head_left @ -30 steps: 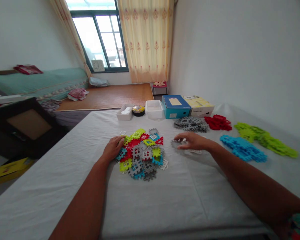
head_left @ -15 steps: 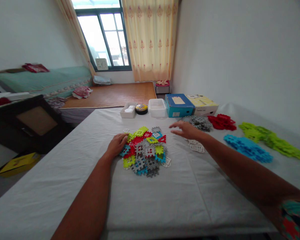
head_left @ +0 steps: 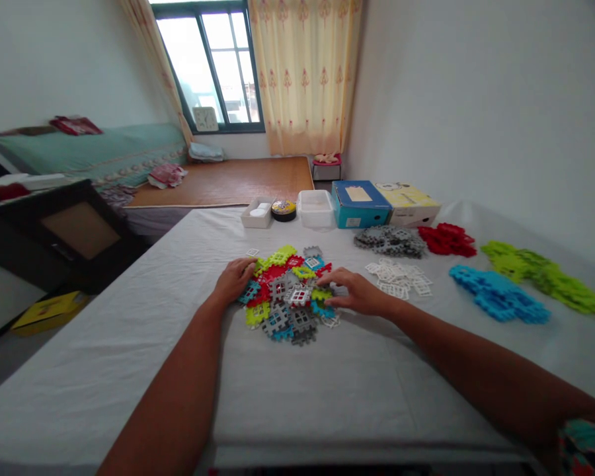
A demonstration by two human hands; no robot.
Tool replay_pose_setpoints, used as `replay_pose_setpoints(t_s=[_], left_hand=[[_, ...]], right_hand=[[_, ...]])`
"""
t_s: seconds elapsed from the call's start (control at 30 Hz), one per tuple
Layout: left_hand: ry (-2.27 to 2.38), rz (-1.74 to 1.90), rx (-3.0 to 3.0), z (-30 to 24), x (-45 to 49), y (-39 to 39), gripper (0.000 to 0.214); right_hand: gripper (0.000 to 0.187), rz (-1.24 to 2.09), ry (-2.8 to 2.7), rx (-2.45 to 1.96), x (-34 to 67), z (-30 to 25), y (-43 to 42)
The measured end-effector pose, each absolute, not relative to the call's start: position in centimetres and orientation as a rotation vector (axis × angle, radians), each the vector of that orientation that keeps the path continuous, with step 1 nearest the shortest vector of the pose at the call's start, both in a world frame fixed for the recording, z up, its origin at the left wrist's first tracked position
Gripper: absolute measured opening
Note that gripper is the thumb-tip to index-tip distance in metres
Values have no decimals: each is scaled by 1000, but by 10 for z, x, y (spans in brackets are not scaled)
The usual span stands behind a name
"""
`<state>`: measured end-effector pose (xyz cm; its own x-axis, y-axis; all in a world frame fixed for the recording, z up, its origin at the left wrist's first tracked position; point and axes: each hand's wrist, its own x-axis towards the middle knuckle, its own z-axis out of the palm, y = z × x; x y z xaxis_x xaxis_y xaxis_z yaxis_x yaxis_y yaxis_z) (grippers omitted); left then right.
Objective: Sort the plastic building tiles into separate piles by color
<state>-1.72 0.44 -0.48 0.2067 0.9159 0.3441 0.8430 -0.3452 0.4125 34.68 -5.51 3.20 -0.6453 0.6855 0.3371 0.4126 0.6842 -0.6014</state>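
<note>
the surface (head_left: 302, 390) was covered with a pale cloth, seen from its near edge. around its middle, a mixed pile (head_left: 280, 291) of flat, notched plastic pieces was heaped, with grey, red, blue, yellow-green and white jumbled together. at the pile's left side the left hand (head_left: 235, 281) was rested, fingers bent over its border; whether any piece was pinched in that grip could not be told. the pile's right side was met by the right hand (head_left: 352, 291), its grip parted, thumb and fingers spread at the pieces, with none seen lifted.

toward the right edge, single-colour heaps were laid out: a blue heap (head_left: 496, 294), a white heap (head_left: 401, 277) of thin lattice pieces nearer the mixed pile, and a green heap (head_left: 550, 277) stretched along that edge. farther off, a red heap (head_left: 446, 239) and a grey heap (head_left: 389, 241) were placed side by side. judged by this layout, five colours had been set apart, while a sizeable share was left mixed.

near the far edge a row was formed by a white open box (head_left: 254, 223), a round tin (head_left: 283, 211), a clear tub (head_left: 316, 217), a blue box (head_left: 359, 210) and a yellow-and-white box (head_left: 411, 206), the last toward the far right corner.
</note>
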Motion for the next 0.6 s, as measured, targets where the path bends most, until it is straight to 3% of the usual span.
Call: replay_pose_setpoints(t_s=[0.13, 0.4, 0.6], left_hand=[[1719, 811, 2330, -4, -17, 4, 51], [1710, 797, 2329, -2, -16, 3, 54], [1715, 808, 2329, -2, -17, 3, 53]], right_hand=[[22, 663, -2257, -847, 346, 31, -58], [13, 696, -2201, -887, 341, 29, -61], [18, 716, -2174, -909, 342, 26, -61]])
